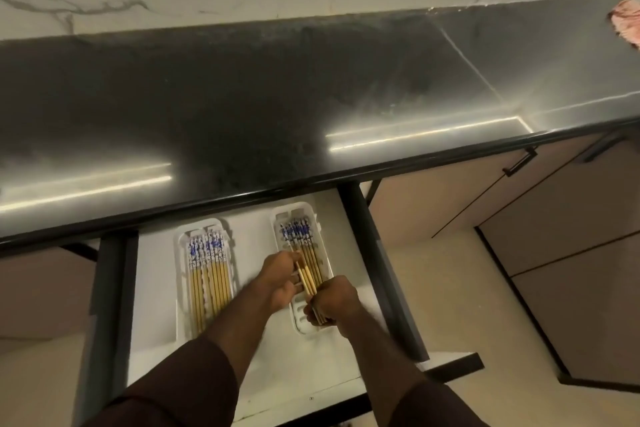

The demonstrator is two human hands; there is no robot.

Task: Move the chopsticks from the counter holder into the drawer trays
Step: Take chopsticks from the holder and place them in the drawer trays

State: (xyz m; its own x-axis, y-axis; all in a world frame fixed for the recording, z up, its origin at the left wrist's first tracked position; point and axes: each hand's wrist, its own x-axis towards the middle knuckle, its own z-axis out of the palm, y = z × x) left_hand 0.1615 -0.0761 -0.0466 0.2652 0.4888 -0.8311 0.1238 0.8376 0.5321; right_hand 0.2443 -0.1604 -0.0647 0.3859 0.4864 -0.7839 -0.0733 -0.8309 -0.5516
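Chopsticks (309,279) lie between both hands, over the right tray (313,218). The right hand (334,300) has its fingers curled around their near ends; the left hand (282,276) touches the shafts just beyond, though its grip is blurred. Their long axis runs away from the fingers, along the tray. Further left, the left tray (183,288) is already filled.

Two trays are laid side by side in the open drawer (249,371), under the bench (242,107) edge. The right tray (301,324) is right under the fingers (294,279), chopsticks (310,260) in it. The left tray (181,288) is off to their left, also filled.
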